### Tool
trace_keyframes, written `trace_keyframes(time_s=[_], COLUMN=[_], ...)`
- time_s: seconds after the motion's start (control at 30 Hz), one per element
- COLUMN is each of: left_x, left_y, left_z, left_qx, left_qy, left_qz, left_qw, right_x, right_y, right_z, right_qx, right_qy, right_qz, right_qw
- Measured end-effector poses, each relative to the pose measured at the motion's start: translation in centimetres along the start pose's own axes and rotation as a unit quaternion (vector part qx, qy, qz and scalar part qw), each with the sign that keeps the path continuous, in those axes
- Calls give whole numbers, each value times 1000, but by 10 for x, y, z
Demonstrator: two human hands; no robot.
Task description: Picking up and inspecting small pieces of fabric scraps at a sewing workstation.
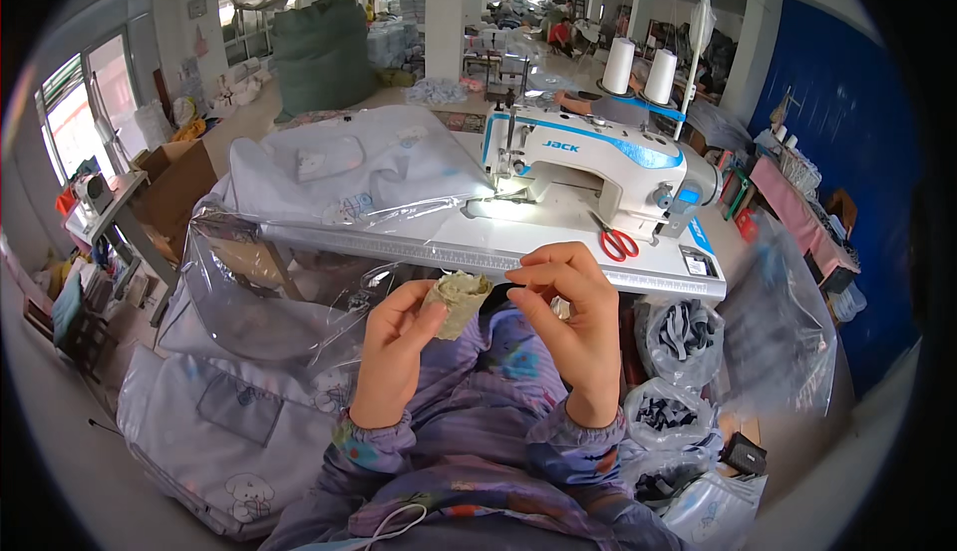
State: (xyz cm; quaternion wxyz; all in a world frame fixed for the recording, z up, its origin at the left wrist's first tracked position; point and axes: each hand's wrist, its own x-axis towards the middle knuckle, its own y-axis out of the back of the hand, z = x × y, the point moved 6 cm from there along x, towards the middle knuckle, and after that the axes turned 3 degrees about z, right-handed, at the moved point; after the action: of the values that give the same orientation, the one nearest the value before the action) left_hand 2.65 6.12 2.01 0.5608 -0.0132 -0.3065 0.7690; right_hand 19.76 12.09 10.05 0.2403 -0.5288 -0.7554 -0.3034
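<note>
In front of my lap, my left hand (397, 337) grips a crumpled, pale green bundle (459, 304) between thumb and fingers. Its top is ragged and looks partly opened; what is inside I cannot make out. Close by on the right, my right hand (570, 317) is held up with thumb and fingertips apart, near the bundle's upper edge but not touching it. Beyond both hands stands a white and blue sewing machine (588, 147), its lamp lit over the needle area. Red-handled scissors (618, 243) lie on the machine table (543, 237).
Grey printed fabric (349, 167) under clear plastic covers the table's left side and hangs off it. More folded grey pieces (229, 431) are stacked at lower left. Bags of dark strips (680, 337) stand at my right. Two white thread cones (618, 65) rise behind the machine.
</note>
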Motion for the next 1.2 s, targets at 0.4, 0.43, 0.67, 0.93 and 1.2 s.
trace_keyframes(time_s=[0.4,0.43,0.67,0.93,1.2], left_x=[2,2,2,4,6], left_y=[-3,-2,-7,-3,-9], left_z=[5,5,-8,-14,-10], left_qx=[37,37,-104,-47,-98], left_qy=[-33,-34,53,71,10], left_qz=[10,11,-6,-13,-29], left_qw=[999,999,993,996,995], right_x=[-4,-3,-3,1,-3], right_y=[-24,-26,-33,-29,-44], right_z=[0,4,24,8,65], right_qx=[-70,-74,28,-108,265], right_qy=[8,3,-17,79,-164], right_qz=[-79,-79,-93,-83,-89], right_qw=[994,994,995,988,946])
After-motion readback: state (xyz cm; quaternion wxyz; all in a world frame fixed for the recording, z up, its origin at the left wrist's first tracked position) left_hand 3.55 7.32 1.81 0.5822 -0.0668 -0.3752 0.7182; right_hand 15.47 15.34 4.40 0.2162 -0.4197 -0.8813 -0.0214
